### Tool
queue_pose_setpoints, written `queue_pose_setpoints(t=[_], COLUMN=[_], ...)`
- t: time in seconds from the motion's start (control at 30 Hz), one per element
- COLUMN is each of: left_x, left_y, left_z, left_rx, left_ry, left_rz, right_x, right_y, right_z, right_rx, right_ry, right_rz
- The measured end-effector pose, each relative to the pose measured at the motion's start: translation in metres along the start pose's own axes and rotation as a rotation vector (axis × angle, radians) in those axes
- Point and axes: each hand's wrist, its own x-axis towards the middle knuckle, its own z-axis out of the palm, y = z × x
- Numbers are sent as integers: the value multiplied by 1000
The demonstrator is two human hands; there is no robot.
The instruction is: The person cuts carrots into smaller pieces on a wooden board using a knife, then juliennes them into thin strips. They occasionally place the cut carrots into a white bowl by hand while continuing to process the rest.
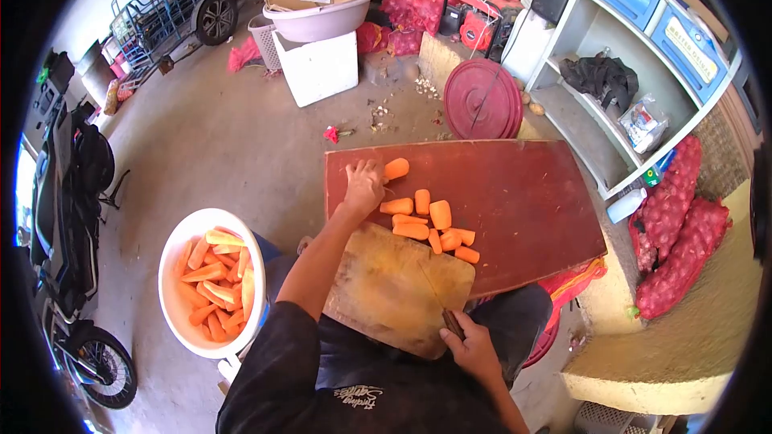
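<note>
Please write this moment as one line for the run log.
left hand: at carrot piece | right hand: holds knife over cutting board | white bucket: holds carrots

Left arm stretched out, right arm kept low and close.
The left forearm [318, 261] slants up from lower left to the left hand [366, 185], just above the frame's centre, palm down, fingers [366, 166] bent forward. At lower centre-right, the right hand [476, 345] is curled in a grip, thumb [453, 342] extended, its forearm [507, 411] running to the bottom edge.
</note>
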Motion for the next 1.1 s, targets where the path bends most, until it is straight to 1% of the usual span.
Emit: queue_pose_setpoints(t=[0.03,0.17,0.2,0.27,0.33,0.37,0.47,0.57,0.67,0.83,0.97,1.07,1.1], left_x=[-13,-82,-106,-152,-190,-198,-207,-201,-201,-199,-200,-199,-199], left_y=[2,42,52,68,86,93,110,107,104,104,105,105,105], left_z=[-14,-114,-132,-150,-160,-164,-172,-166,-154,-156,-158,-159,-158], left_rx=[-13,-25,-14,-19,-60,-68,-120,-208,-254,-269,-235,-209,-210], left_ry=[14,50,33,12,-8,-10,-8,3,23,87,58,36,37], left_rz=[-10,-77,-75,-53,-22,-50,-105,-109,-103,-70,-82,-70,-67], right_x=[-1,3,4,7,9,10,14,23,37,51,55,58,58], right_y=[-1,-3,-2,-1,-6,-10,-31,-36,-52,-46,-43,-50,-52], right_z=[0,-6,-3,1,2,1,-1,10,13,23,28,28,28], right_rx=[-2,-13,-1,18,16,13,26,36,-11,-48,-93,-145,-157], right_ry=[-6,-43,-17,36,-7,-30,-149,-159,-268,-317,-302,-346,-372], right_rz=[31,55,13,-76,-70,-66,38,-69,4,-62,-149,-124,-72])
